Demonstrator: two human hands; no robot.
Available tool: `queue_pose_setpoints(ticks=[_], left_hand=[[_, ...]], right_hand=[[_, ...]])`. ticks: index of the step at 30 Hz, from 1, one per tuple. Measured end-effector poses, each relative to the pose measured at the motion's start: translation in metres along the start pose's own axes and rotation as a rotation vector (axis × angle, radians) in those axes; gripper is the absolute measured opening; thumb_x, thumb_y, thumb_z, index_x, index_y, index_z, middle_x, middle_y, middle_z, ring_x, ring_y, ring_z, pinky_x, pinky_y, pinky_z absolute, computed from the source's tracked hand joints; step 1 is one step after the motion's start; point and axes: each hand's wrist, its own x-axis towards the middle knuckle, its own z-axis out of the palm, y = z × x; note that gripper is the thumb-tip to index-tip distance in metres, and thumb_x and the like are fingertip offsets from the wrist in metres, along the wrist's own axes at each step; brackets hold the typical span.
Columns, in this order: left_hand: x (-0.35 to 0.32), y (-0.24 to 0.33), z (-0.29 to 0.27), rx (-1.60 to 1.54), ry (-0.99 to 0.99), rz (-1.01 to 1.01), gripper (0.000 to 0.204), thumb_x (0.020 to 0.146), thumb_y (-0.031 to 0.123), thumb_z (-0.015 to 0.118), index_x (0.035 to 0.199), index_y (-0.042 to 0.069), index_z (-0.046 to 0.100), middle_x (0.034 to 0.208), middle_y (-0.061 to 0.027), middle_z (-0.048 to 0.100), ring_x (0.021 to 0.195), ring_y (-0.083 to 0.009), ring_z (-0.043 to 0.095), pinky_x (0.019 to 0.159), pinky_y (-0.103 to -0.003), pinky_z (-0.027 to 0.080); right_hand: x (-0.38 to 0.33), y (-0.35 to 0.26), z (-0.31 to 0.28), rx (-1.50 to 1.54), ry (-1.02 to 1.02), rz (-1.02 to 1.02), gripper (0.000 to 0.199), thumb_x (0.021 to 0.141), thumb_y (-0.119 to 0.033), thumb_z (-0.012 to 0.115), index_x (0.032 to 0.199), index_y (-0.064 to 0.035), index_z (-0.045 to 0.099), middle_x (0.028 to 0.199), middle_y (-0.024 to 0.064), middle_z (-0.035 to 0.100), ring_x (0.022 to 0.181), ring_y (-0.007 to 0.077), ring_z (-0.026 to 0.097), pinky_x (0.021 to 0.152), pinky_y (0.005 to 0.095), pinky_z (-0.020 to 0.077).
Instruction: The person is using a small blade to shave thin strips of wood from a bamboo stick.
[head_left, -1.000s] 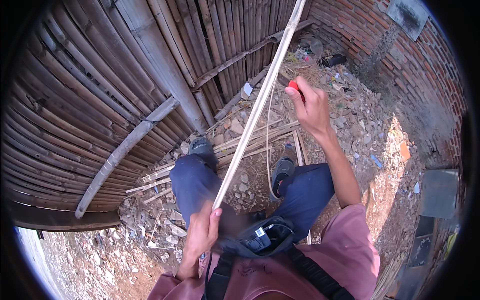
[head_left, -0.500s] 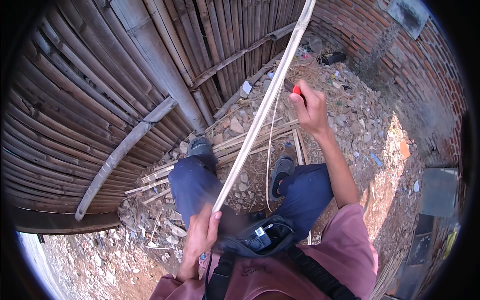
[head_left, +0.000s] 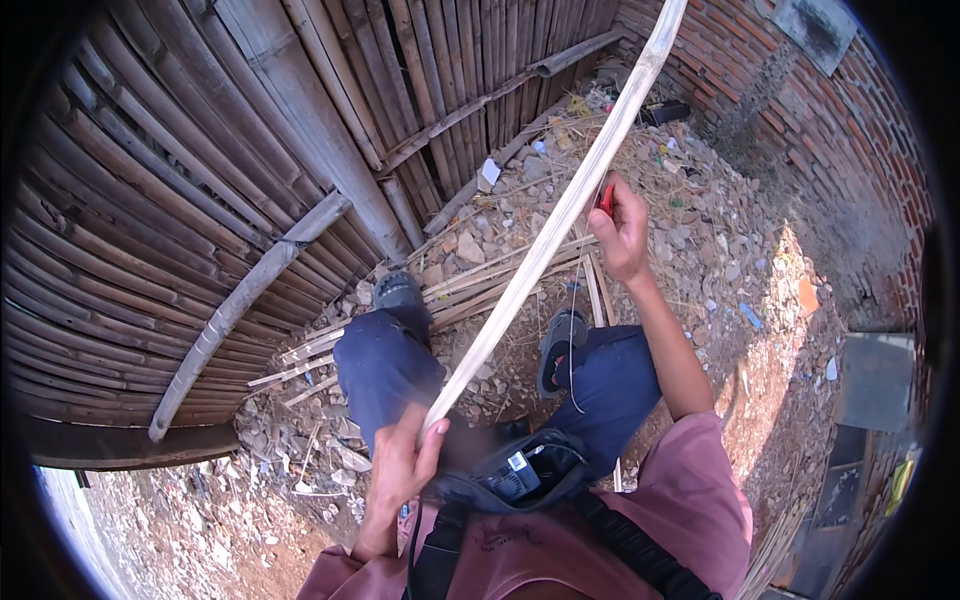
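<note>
A long pale bamboo strip (head_left: pixel 560 225) slants from my lap up past the top edge of the view. Its near end sits in my left hand (head_left: pixel 400 468), with the fingers closed around it. Farther along, my right hand (head_left: pixel 625 235) is closed on a red-handled knife (head_left: pixel 606 198), held against or very near the strip's right edge; most of the blade is hidden. A thin bamboo sliver (head_left: pixel 572 350) hangs below the right hand, curling at its lower end over my right leg.
Several split bamboo strips (head_left: pixel 470 300) lie on the rubble ground by my feet. A bamboo wall (head_left: pixel 130 230) rises on the left, a brick wall (head_left: pixel 830 130) at the far right. An open dark bag (head_left: pixel 548 466) rests at my waist.
The strip's far end has swung right and its broad face shows more. My right hand has moved slightly nearer, and the hanging sliver has shifted right. My left hand keeps its hold.
</note>
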Motion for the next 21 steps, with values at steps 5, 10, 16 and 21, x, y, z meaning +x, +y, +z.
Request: queue_pose_setpoints(ticks=[5, 10, 16, 21], left_hand=[[0.002, 0.001, 0.003, 0.024, 0.066, 0.046, 0.016, 0.102, 0.018, 0.070, 0.099, 0.003, 0.065, 0.058, -0.0143, 0.056, 0.051, -0.0324, 0.059, 0.050, -0.041, 0.044], [0.005, 0.000, 0.004, 0.049, 0.099, 0.087, 0.020, 0.102, 0.014, 0.070, 0.087, 0.003, 0.062, 0.055, -0.0064, 0.052, 0.045, -0.0161, 0.051, 0.048, -0.034, 0.038], [0.000, -0.002, 0.001, 0.014, 0.109, 0.029, 0.022, 0.103, 0.015, 0.069, 0.087, 0.002, 0.061, 0.055, -0.0065, 0.052, 0.046, -0.0161, 0.051, 0.048, -0.033, 0.038], [-0.009, -0.010, -0.004, 0.005, 0.160, 0.121, 0.024, 0.103, 0.017, 0.068, 0.085, 0.003, 0.059, 0.056, -0.0058, 0.051, 0.045, -0.0155, 0.051, 0.048, -0.032, 0.037]], right_hand=[[-0.009, 0.002, 0.020, 0.037, 0.188, 0.054, 0.020, 0.092, -0.013, 0.071, 0.102, 0.0039, 0.068, 0.063, -0.0038, 0.050, 0.059, 0.0050, 0.047, 0.053, 0.0273, 0.0324], [-0.012, 0.027, 0.023, 0.022, 0.233, 0.104, 0.017, 0.095, -0.008, 0.068, 0.108, 0.0023, 0.070, 0.059, -0.0006, 0.045, 0.054, 0.0076, 0.045, 0.051, 0.0287, 0.0319], [-0.001, 0.021, 0.016, -0.358, 0.218, -0.007, 0.016, 0.097, -0.006, 0.068, 0.112, 0.0022, 0.068, 0.062, 0.0089, 0.048, 0.055, 0.0160, 0.053, 0.054, 0.0325, 0.0406], [0.010, 0.033, 0.005, 0.195, 0.379, 0.321, 0.024, 0.111, -0.022, 0.057, 0.116, -0.0026, 0.070, 0.067, -0.0016, 0.050, 0.051, 0.0086, 0.038, 0.052, 0.0255, 0.0311]])
